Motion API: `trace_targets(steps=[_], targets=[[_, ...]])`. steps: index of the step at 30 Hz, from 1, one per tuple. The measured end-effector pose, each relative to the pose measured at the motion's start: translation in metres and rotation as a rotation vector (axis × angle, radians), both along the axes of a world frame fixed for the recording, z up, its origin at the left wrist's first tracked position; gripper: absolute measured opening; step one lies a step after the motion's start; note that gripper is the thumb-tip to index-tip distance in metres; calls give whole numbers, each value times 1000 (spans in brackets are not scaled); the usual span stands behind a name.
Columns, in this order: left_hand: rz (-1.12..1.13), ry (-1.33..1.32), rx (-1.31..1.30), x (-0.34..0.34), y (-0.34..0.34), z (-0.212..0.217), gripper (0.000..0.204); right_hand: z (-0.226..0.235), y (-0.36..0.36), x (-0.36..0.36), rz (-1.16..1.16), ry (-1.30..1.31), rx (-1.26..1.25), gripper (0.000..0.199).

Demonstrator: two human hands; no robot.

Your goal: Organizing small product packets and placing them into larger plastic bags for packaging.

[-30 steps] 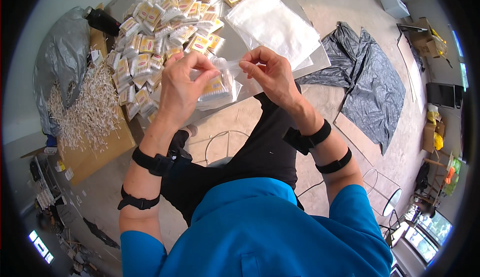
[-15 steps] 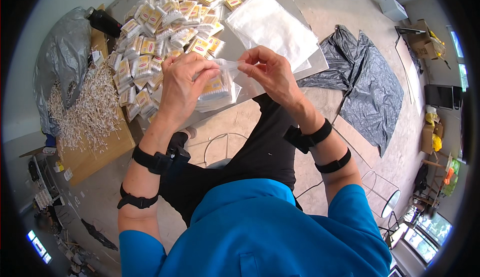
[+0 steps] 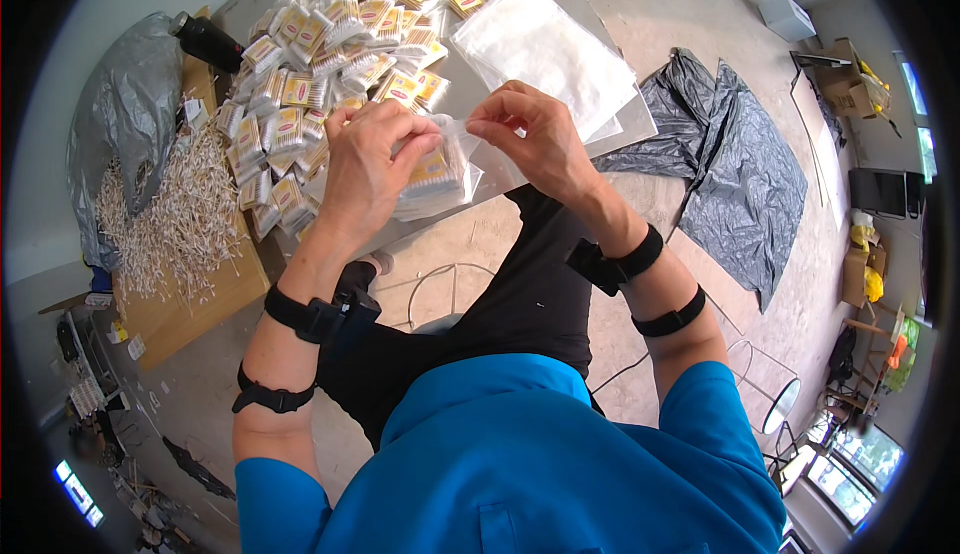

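Between my hands is a clear plastic bag (image 3: pixel 440 197) with yellow-labelled packs of cotton swabs inside, at the near edge of the grey table. My left hand (image 3: pixel 372 159) pinches the bag's top edge. My right hand (image 3: pixel 528 134) is closed in a pinch at the other end of the same edge, fingertips on the thin film. Beyond my left hand lies a large heap of small cotton swab packs (image 3: pixel 300 92). To the far right of my hands, a stack of flat clear bags (image 3: pixel 550 54) rests on the table.
Loose cotton swabs (image 3: pixel 170 239) are piled on a wooden board (image 3: pixel 235 279) at left, beside a grey plastic sack (image 3: pixel 115 124). A black bottle (image 3: pixel 207 44) lies above them. Black plastic sheeting (image 3: pixel 745 184) spreads over the floor at right. A round stool frame (image 3: pixel 450 279) stands under the table.
My right hand has shifted slightly left and upward along the bag's top edge. My left hand stays nearly in place, still pinching the bag.
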State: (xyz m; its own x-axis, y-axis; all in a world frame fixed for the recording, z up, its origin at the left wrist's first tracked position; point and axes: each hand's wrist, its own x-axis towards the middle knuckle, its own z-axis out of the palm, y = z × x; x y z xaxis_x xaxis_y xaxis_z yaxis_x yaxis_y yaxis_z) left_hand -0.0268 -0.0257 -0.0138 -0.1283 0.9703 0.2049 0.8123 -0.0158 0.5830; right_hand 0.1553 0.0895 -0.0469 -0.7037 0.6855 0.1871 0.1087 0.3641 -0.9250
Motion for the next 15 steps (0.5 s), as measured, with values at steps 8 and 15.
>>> trace_targets(steps=[8,15], targets=[[-10,64,15,5,1,0,11,-8,-1,-1,-15,38,-17,12],[8,80,14,4,2,0,9,15,-1,-9,53,-87,515,10]])
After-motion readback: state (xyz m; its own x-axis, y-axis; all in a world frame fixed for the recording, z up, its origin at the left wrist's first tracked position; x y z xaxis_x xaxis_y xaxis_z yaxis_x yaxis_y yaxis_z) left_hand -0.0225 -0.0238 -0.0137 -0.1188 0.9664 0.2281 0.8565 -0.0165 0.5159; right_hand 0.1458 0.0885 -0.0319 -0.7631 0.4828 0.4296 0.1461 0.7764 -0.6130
